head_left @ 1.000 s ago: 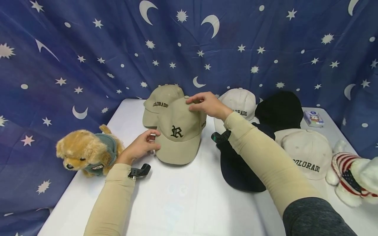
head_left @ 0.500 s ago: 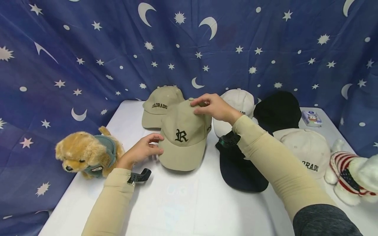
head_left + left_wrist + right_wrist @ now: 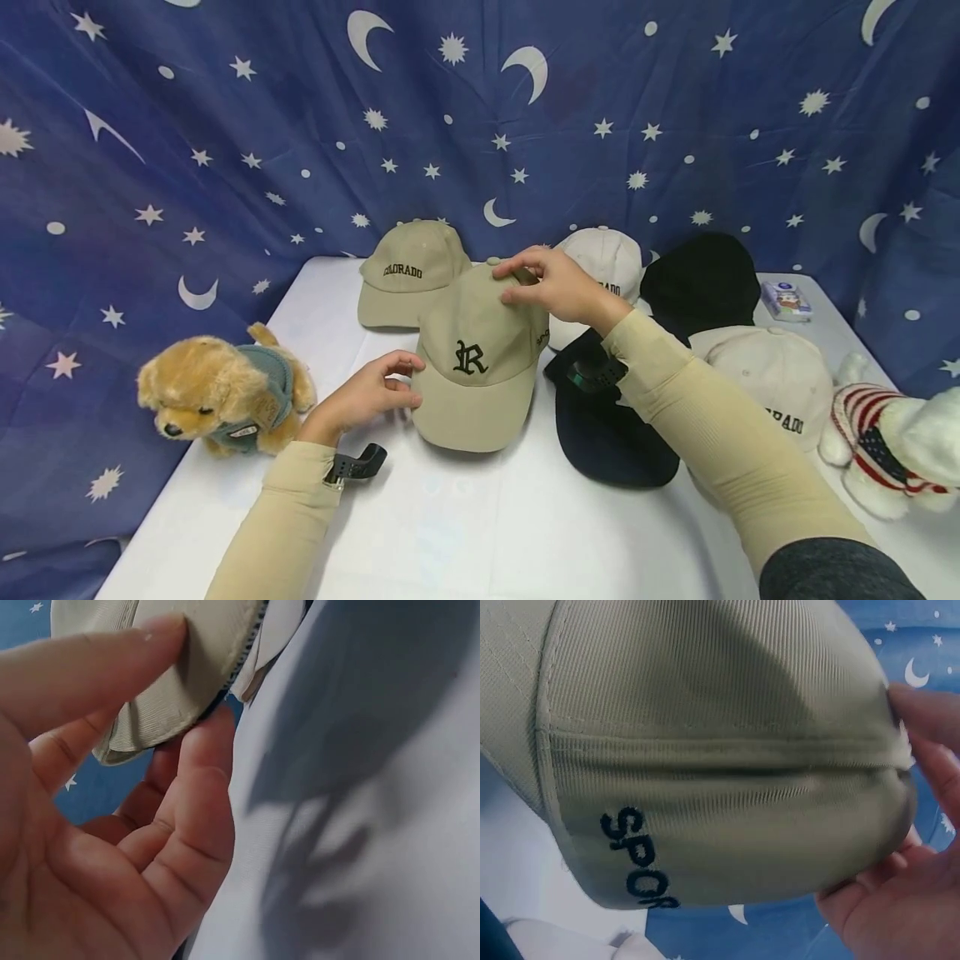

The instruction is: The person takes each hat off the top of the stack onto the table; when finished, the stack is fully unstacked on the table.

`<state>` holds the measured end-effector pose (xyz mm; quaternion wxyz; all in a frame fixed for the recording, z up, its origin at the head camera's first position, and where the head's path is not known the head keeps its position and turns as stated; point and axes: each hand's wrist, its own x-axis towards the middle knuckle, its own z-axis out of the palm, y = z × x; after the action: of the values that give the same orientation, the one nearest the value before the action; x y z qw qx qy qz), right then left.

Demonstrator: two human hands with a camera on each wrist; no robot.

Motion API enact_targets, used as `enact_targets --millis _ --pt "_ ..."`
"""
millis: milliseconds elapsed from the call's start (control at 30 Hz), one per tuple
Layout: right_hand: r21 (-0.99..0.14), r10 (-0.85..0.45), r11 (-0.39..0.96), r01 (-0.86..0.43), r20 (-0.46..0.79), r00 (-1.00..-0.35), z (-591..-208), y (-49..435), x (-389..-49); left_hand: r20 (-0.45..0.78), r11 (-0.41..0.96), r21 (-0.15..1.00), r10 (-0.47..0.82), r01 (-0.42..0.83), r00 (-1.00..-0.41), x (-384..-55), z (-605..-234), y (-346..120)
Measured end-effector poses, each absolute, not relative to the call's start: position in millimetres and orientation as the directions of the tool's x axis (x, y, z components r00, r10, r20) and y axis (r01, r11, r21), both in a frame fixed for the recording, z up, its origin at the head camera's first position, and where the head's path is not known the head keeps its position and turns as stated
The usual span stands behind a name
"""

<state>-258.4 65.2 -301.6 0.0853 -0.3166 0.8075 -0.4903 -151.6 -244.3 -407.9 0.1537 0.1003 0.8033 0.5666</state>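
A beige baseball cap (image 3: 472,321) with a black R on its front faces me at mid-table, its crown raised and its brim tilted down. My left hand (image 3: 369,393) pinches the left side of the brim; in the left wrist view one finger (image 3: 82,671) lies over the brim (image 3: 217,645) and others curl beneath. At the top of the crown, my right hand (image 3: 558,285) grips the fabric close to the button. Dark letters run along the side of the cap (image 3: 727,817) in the right wrist view. Behind it sits a second beige cap (image 3: 412,250) lettered COLORADO.
A tan plush dog (image 3: 217,392) stands at left. Right of the hands lie a white cap (image 3: 603,254), a black cap (image 3: 701,279), a navy cap (image 3: 611,442) and a cream cap (image 3: 780,375). A white plush toy (image 3: 892,450) and a small packet (image 3: 786,302) are farther right.
Both hands have shifted the R cap to the right and toward me. More of the beige COLORADO cap behind it now shows.
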Motion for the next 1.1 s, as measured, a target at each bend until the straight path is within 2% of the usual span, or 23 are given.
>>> enact_targets --millis 600,800,1100 --pt "-0.820 -0.579 0.368 -0.439 0.168 -0.798 -315 77 -238 -0.178 0.300 0.953 0.435 -0.044 -0.883 -141 -415 -242" --pt "-0.816 -0.582 0.383 -0.433 0.151 -0.799 -322 78 -235 -0.189 0.330 0.944 0.481 -0.023 -0.856 -137 -419 -242" --pt "-0.804 -0.571 0.418 -0.423 0.129 -0.811 -331 80 -231 -0.209 0.345 0.938 0.485 -0.034 -0.849 -135 -423 -238"
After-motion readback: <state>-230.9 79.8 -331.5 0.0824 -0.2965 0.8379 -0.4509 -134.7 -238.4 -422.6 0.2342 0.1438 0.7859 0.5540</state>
